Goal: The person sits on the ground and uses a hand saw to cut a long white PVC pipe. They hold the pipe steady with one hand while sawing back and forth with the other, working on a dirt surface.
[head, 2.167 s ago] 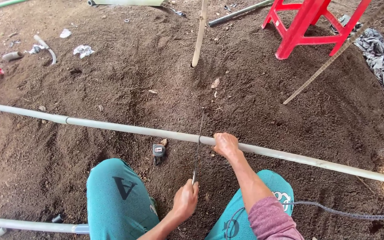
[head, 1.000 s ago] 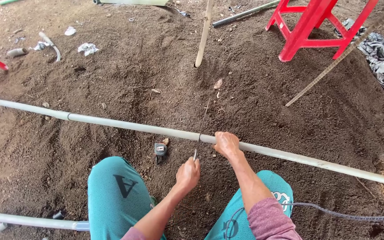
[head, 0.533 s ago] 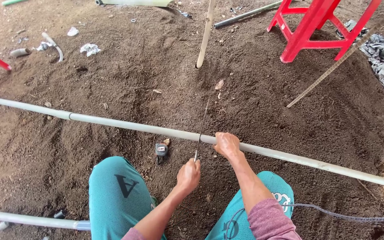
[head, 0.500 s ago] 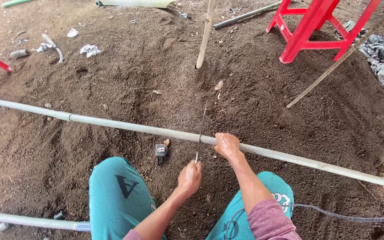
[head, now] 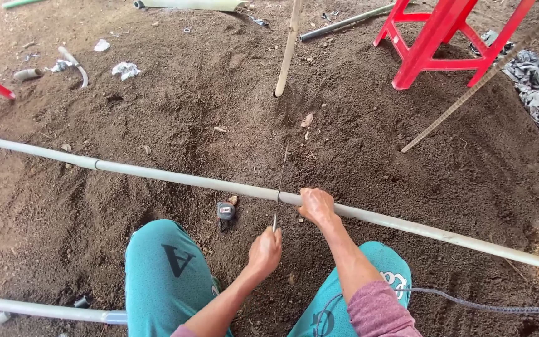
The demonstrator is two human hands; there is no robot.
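Observation:
A long pale plastic pipe lies across the brown soil from left to right. My right hand presses down on it near the middle. My left hand grips the near end of a thin saw blade, which rests across the pipe just left of my right hand. A dark cut line marks the pipe under the blade. My knees in teal trousers are at the bottom of the view.
A small tape measure lies on the soil near the pipe. A second pale pipe lies at bottom left. A red plastic stool, a wooden stake, a slanted rod and grey rags stand farther off.
My left hand has moved forward from near my knee toward the pipe, carrying the blade onto it. My right hand has stayed on the pipe.

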